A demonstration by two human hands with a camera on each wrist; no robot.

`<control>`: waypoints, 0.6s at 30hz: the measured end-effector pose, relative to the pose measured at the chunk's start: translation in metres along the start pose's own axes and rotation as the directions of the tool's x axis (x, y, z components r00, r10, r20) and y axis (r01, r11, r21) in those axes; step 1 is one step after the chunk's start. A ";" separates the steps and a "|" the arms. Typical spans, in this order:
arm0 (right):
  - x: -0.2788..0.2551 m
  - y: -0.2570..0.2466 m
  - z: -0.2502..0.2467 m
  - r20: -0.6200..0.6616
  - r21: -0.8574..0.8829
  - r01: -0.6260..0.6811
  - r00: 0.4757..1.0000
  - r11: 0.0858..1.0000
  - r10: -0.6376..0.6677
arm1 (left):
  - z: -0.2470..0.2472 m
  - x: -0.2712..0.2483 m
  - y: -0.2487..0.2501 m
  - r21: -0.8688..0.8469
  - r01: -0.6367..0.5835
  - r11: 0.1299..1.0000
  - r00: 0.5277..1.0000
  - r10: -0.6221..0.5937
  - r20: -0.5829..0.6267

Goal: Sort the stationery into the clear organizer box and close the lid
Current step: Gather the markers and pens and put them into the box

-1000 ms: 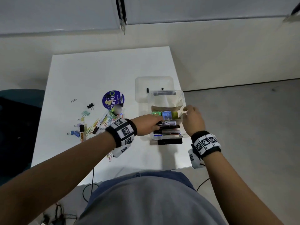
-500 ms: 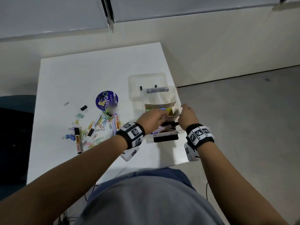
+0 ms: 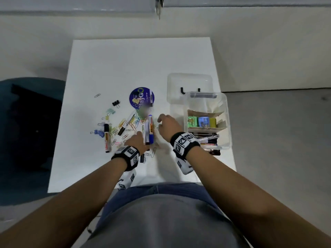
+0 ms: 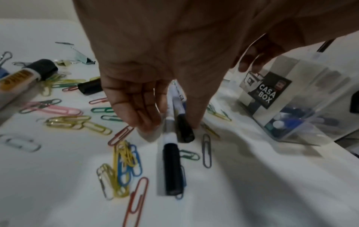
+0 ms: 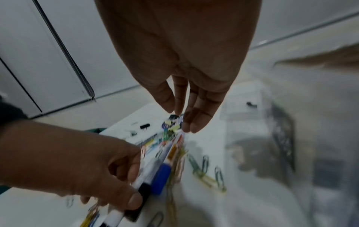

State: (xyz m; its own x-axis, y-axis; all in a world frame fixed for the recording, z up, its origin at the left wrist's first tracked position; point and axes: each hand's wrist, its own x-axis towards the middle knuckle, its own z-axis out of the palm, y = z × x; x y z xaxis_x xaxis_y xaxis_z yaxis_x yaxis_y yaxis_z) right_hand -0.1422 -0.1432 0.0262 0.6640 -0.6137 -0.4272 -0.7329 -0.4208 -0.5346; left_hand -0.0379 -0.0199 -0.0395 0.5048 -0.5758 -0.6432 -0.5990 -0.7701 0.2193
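Observation:
The clear organizer box [image 3: 227, 111] [image 4: 291, 107] stands open at the table's right edge, its lid [image 3: 189, 81] lying behind it. Inside are three small coloured boxes [image 3: 203, 121] and pens [image 3: 209, 138]. Left of the box, a blue-capped and a black-capped marker [image 3: 149, 129] [image 4: 172, 161] [image 5: 161, 173] lie side by side among paper clips [image 3: 121, 126] [image 4: 77, 121]. My left hand [image 3: 143, 138] [image 4: 169, 122] [image 5: 134, 184] pinches the markers' near ends between thumb and fingers. My right hand [image 3: 161, 122] [image 5: 182, 121] hovers over their far ends, fingers straight, holding nothing.
Another marker [image 3: 107, 138] [image 4: 17, 81] lies further left. A black binder clip [image 3: 116, 103] and a round purple pack [image 3: 141, 97] sit behind the clips. The table's near edge and right edge are close to the box.
Both hands have left the organizer box and moved left to the markers on the table. The left hand has taken hold of the markers.

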 end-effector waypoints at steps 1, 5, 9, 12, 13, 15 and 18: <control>0.007 -0.003 0.010 0.039 -0.004 -0.035 0.999 0.999 0.035 | 0.003 0.000 0.000 0.002 -0.002 1.000 1.000 0.002 0.011; 0.031 -0.012 0.043 0.123 0.004 -0.159 0.980 0.987 0.158 | 0.006 -0.001 -0.004 -0.050 -0.011 0.999 0.998 0.014 0.067; 0.045 -0.019 0.065 0.096 0.054 -0.277 0.958 0.959 0.272 | -0.001 0.001 -0.013 -0.084 -0.005 0.996 0.997 0.011 0.071; 0.051 -0.026 0.078 0.030 0.043 -0.318 0.948 0.947 0.316 | -0.010 0.003 -0.025 -0.016 -0.046 0.999 0.991 0.048 0.125; 0.052 -0.027 0.082 0.016 0.025 -0.322 0.947 0.946 0.322 | -0.012 0.004 -0.029 0.001 -0.054 0.999 0.988 0.053 0.148; 0.051 -0.025 0.084 -0.012 -0.005 -0.326 0.945 0.945 0.326 | -0.012 0.005 -0.032 0.020 -0.079 0.997 0.982 0.075 0.175; 0.051 -0.017 0.085 -0.038 -0.022 -0.321 0.947 0.947 0.320 | -0.012 0.004 -0.034 -0.001 -0.098 0.995 0.991 0.098 0.096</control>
State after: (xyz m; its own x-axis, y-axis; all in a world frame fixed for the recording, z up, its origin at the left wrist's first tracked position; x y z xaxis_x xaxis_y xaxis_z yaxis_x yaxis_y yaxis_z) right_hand -0.0835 -0.1107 -0.0479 0.3881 -0.7409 -0.5482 -0.9104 -0.2156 -0.3531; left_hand -0.0079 0.0004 -0.0409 0.3814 -0.6193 -0.6863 -0.6453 -0.7099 0.2820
